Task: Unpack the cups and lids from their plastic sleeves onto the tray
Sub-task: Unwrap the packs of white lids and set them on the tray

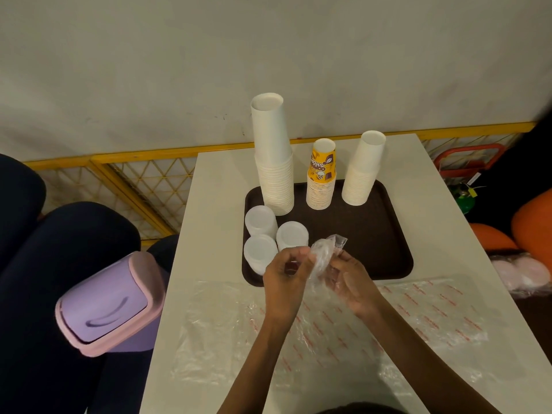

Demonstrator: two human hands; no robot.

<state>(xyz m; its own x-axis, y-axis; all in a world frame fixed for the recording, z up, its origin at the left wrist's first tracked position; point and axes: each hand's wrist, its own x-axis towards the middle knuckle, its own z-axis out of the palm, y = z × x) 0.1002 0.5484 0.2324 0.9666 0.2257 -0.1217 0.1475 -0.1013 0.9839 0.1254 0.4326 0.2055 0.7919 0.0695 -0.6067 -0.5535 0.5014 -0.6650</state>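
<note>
Your left hand [285, 274] and right hand [351, 283] both pinch a crumpled sleeve [324, 255] over the tray's [373, 234] near edge. Three cup stacks [276, 174] stand at its far side, three lid stacks [261, 249] on its left. Flat plastic [209, 324] lies under your arms; a purple bin [110, 303] sits beside the table [209, 204].

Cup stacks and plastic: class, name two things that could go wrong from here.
1. The tallest cup stack stands high and narrow on the tray; a knock to the table could topple it.
2. The left hand and right hand hold a crumpled plastic sleeve right beside the lid stacks; a stray pull might tip them.
</note>
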